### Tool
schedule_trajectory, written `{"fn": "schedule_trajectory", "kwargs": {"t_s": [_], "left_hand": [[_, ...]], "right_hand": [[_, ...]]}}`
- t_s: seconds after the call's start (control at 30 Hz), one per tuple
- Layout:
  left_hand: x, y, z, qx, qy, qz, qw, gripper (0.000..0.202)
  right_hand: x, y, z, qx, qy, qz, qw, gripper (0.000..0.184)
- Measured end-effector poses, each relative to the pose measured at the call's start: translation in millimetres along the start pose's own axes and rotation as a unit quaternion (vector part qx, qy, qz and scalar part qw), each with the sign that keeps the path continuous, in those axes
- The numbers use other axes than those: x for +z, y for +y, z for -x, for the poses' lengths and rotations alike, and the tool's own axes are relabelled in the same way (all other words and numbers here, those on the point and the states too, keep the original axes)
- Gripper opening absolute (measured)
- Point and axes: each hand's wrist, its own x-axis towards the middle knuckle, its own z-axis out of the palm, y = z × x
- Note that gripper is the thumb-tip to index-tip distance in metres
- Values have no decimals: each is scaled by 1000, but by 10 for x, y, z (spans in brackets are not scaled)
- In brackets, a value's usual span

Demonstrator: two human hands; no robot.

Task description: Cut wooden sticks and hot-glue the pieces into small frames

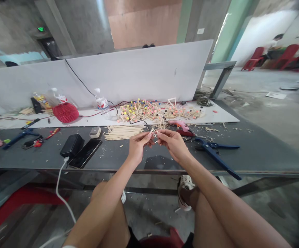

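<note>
My left hand point(138, 144) and my right hand point(172, 143) meet above the front of the grey table point(255, 151). Both pinch a small thin wooden stick piece point(154, 133) between their fingertips. Just behind the hands lies a bundle of long wooden sticks point(123, 132). A pile of stick figures with coloured bead ends point(154, 110) lies on the white board point(224, 115) further back. A pink glue gun point(179, 124) lies close behind my right hand.
Blue cutters point(218, 153) lie right of my hands. A phone point(85, 153) and a black power bank point(72, 145) with a white cable sit to the left. A red mesh bag point(65, 112), water bottles and tools lie further left. People sit on red chairs far right.
</note>
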Motion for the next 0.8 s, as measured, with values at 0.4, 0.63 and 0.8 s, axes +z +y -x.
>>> {"fn": "schedule_trajectory", "kwargs": {"t_s": [0.4,0.63,0.8], "left_hand": [[1,40,12,-25,-15,18,999,23],[8,54,36,-7,-5,-4,1000,23],[16,48,50,4,-7,-8,1000,22]], "right_hand": [[14,35,6,-48,-20,61,997,32],[48,-1,33,-99,8,110,989,29],[61,-2,42,-114,16,130,985,26]]}}
